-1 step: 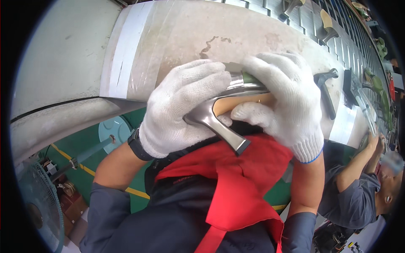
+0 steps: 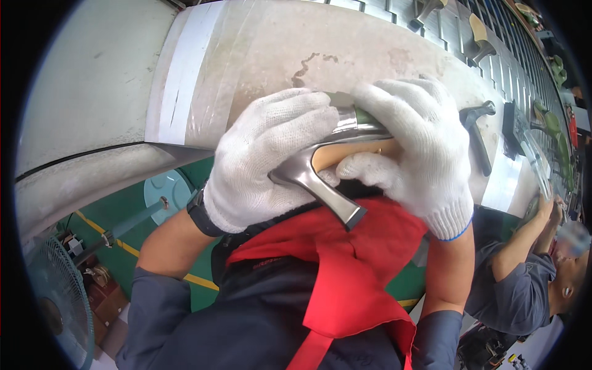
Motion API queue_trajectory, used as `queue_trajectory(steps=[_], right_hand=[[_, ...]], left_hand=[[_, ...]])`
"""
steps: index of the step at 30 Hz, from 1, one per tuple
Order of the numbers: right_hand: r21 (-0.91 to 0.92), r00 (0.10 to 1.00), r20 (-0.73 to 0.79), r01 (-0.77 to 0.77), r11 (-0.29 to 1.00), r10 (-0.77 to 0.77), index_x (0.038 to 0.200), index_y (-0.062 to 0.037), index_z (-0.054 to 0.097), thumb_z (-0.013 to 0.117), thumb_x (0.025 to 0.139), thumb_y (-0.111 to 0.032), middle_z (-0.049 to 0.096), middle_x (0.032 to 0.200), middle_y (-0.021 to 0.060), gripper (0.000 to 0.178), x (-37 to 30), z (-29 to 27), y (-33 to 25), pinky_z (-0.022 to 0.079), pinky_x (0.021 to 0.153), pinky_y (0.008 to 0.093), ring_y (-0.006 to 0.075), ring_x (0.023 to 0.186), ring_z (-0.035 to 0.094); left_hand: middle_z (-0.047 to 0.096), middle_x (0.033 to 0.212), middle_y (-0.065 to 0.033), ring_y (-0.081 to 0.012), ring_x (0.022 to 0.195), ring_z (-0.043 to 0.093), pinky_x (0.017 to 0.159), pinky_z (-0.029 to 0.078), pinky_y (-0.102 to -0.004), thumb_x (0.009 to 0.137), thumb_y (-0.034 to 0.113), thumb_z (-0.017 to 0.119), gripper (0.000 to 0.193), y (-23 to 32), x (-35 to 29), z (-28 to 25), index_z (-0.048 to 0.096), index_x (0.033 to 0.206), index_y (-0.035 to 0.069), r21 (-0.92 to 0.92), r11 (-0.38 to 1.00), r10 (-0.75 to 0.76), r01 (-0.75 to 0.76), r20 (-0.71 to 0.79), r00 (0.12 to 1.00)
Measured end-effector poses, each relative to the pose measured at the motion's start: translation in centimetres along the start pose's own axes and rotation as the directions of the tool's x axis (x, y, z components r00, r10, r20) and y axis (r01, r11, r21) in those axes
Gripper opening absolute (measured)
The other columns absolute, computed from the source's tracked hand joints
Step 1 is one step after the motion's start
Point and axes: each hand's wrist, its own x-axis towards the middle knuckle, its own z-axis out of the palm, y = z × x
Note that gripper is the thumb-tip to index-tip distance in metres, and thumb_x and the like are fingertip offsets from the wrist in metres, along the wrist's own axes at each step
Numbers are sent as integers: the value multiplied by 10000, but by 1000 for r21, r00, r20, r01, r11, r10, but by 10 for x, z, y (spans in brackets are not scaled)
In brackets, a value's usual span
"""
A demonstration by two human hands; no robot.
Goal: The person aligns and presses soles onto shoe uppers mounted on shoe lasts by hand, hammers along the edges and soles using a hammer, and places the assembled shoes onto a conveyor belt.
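A high-heeled shoe (image 2: 327, 198) with a shiny pewter-coloured heel and a tan underside is held between my two gloved hands, sole turned toward me and heel tip pointing down. My left hand (image 2: 268, 151), in a white knit glove, wraps the heel end. Around the front part closes my right hand (image 2: 416, 145), gloved the same way, with its thumb near the tan sole. A patch of green (image 2: 366, 115) shows beside the right fingers. The toe is hidden by the right hand.
Under my hands runs a pale, stained bench (image 2: 345, 40). A hammer (image 2: 476, 132) lies on it at the right. More shoes (image 2: 479, 37) stand on the slatted conveyor (image 2: 505, 68) beyond. At the right edge a co-worker (image 2: 518, 271) works. A fan (image 2: 58, 302) stands lower left.
Hardly anything differs. The heel tip has dipped very slightly, and both hands keep their hold on the shoe.
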Motion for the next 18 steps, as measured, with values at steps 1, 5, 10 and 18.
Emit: queue_trajectory(steps=[1, 5, 10, 18], right_hand=[[-5, 1000, 13, 18, 1000, -18, 1264, -33, 757, 908, 689, -551, 756, 1172, 169, 788, 2, -1, -1, 548, 1003, 487, 406, 1123, 705], [-17, 999, 44, 30, 999, -29, 1259, -38, 755, 907, 671, -533, 764, 1160, 150, 784, 3, 0, -1, 552, 975, 481, 393, 1093, 713], [-30, 997, 45, 65, 997, -64, 1260, -39, 754, 901, 667, -515, 771, 1131, 137, 774, 5, 0, 0, 555, 947, 477, 381, 1038, 724], [-8, 998, 59, 4, 1000, -4, 1217, -38, 766, 899, 666, -503, 780, 1051, 116, 733, 11, 0, -15, 560, 913, 455, 348, 934, 738]], left_hand=[[737, 1308, -206, -427, 1212, 719, 1041, 588, -498, 697, 207, 1014, 734, 2, 1, 0, 728, 1352, 41, 12, 1000, -8, 8, -8, 1000], [741, 1313, -193, -424, 1213, 721, 1051, 582, -504, 696, 221, 1016, 720, 3, 1, 2, 737, 1334, 42, 0, 999, -36, 36, -1, 999], [755, 1297, -156, -413, 1203, 726, 1047, 584, -500, 681, 229, 1025, 725, 2, 0, 4, 742, 1322, 43, 22, 999, -29, 29, -2, 1000], [723, 1343, -213, -445, 1261, 701, 1094, 570, -537, 795, 198, 991, 690, -1, -5, 2, 662, 1361, -20, 11, 1000, 16, -16, 58, 998]])
